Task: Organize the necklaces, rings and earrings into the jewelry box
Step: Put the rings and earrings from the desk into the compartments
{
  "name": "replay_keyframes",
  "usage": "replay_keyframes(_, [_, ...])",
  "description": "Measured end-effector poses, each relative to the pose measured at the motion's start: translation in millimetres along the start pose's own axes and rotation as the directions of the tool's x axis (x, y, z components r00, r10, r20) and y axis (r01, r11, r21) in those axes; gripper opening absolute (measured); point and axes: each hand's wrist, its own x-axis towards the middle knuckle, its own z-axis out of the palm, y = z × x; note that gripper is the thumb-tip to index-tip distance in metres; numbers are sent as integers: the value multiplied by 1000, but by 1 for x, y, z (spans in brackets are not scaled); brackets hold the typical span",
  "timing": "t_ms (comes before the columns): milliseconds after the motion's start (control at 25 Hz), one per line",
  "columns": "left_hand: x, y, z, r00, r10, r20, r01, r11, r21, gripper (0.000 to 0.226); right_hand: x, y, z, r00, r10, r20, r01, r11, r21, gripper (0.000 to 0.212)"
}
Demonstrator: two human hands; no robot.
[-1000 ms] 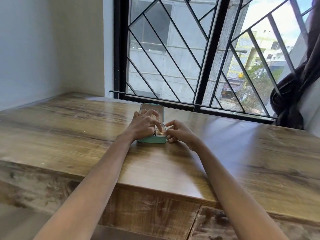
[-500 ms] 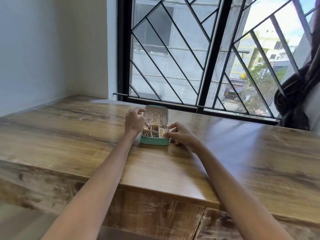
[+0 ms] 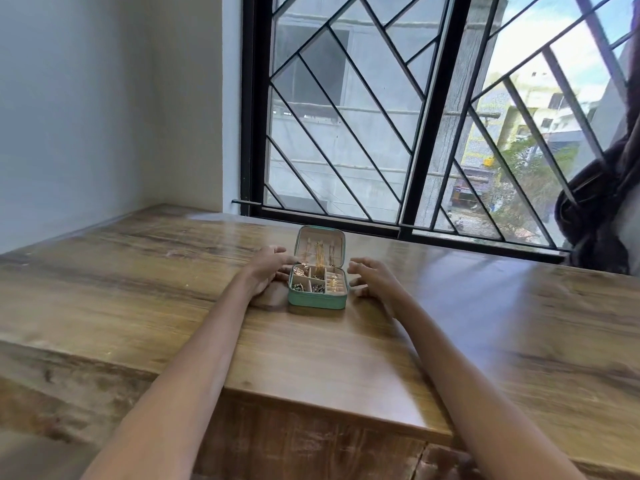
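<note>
jewelry box (image 3: 317,295) open on surface (image 3: 138,289) — between both hands | left hand (image 3: 268,271) just beside it, fingers relaxed, holding nothing | right hand (image 3: 372,280) near — fingers spread, empty

Wooden table (image 3: 138,289), barred window (image 3: 415,116), perhaps a dark curtain (image 3: 606,202).

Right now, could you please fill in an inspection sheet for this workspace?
Surface: wooden table, worn grain, glossy near the window.
Job's things: green jewelry box with lid upright and open; chains hang inside the lid, small pieces lie in the tray compartments.
Clutter: nothing seen.
Grippers: left hand beside the box's left side, fingers relaxed, contact unclear; right hand apart from its right side, fingers spread, holding nothing.
Cables: nothing seen.
Surroundings: barred window, white wall, dark curtain at right.
</note>
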Motion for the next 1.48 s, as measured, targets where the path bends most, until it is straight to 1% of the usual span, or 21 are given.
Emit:
replay_keyframes(40, [1, 0, -4, 999, -10, 48, 11, 1000, -10, 51, 2, -1, 2, 1000, 3, 16, -3, 1000, -3, 35])
replay_keyframes(80, [1, 0, -7, 997, -17, 78, 19, 1000, -19, 59, 4, -2, 4, 999, 3, 36, -2, 1000, -12, 32])
replay_keyframes(160, [1, 1, -10, 993, -22, 120, 26, 999, -33, 65, 8, -3, 7, 999, 10, 46, -9, 1000, -23, 29])
replay_keyframes(240, [1, 2, -12, 989, -22, 147, 26, 999, -25, 67, 14, -4, 8, 999, 44, 26, -44, 999, 4, 29])
replay_keyframes(320, [2, 1, -13, 984, -17, 180, 25, 999, -40, 68, 18, -4, 7, 996, 81, 26, -82, 996, 33, 28])
replay_keyframes(400, [1, 1, -14, 979, -10, 205, 17, 999, -34, 65, 21, -4, 8, 994, 103, 34, -104, 994, 27, 25])
replay_keyframes(560, [1, 1, -12, 966, 26, 257, -23, 1000, -14, 50, 26, -3, 8, 995, 94, 33, -95, 995, 14, 33])
replay_keyframes(760, [-1, 2, -12, 973, 16, 231, -19, 1000, 9, 59, 22, -1, 10, 998, 57, 26, -57, 998, 26, 31])
replay_keyframes(800, [-3, 4, -11, 978, 33, 208, -44, 998, 45, 57, 22, 0, 10, 999, 48, 20, -48, 998, 30, 31])
replay_keyframes(840, [-6, 5, -10, 984, 78, 158, -98, 987, 124, 51, 21, 0, 9, 999, 42, 16, -43, 999, 33, 31])
replay_keyframes(880, [-6, 5, -10, 983, 165, 82, -180, 952, 245, 40, 20, 0, 9, 999, 38, 12, -38, 999, 37, 31])
replay_keyframes(920, [-6, 5, -9, 958, 287, 19, -273, 885, 378, 29, 19, 0, 10, 999, 33, 6, -33, 998, 44, 32])
replay_keyframes(960, [-5, 5, -8, 916, 402, 5, -351, 793, 498, 21, 18, 0, 10, 1000, 27, 0, -26, 999, 48, 32])
replay_keyframes(1000, [-4, 3, -7, 881, 472, 37, -399, 698, 595, 19, 17, 0, 10, 1000, 19, -6, -19, 999, 47, 32])
replay_keyframes(1040, [-3, 2, -6, 864, 496, 89, -417, 604, 679, 22, 16, 0, 10, 1000, 12, -11, -11, 999, 42, 33])
replay_keyframes(1080, [-4, 1, -4, 863, 487, 135, -411, 520, 749, 25, 16, 0, 10, 1000, 7, -15, -7, 999, 37, 33])
replay_keyframes(1120, [-4, 1, -2, 868, 468, 162, -396, 458, 796, 28, 16, 0, 10, 1000, 5, -19, -5, 999, 32, 34])
replay_keyframes(1160, [-4, 0, -2, 873, 456, 173, -385, 426, 819, 29, 16, 1, 10, 1000, 6, -21, -5, 1000, 29, 35])
replay_keyframes(1360, [-3, -1, -5, 862, 469, 191, -385, 361, 849, 28, 18, 2, 10, 1000, -3, -30, 3, 1000, 16, 37])
replay_keyframes(1480, [-4, 1, -6, 847, 503, 176, -391, 363, 846, 28, 18, 3, 10, 1000, -8, -27, 9, 1000, 13, 36])
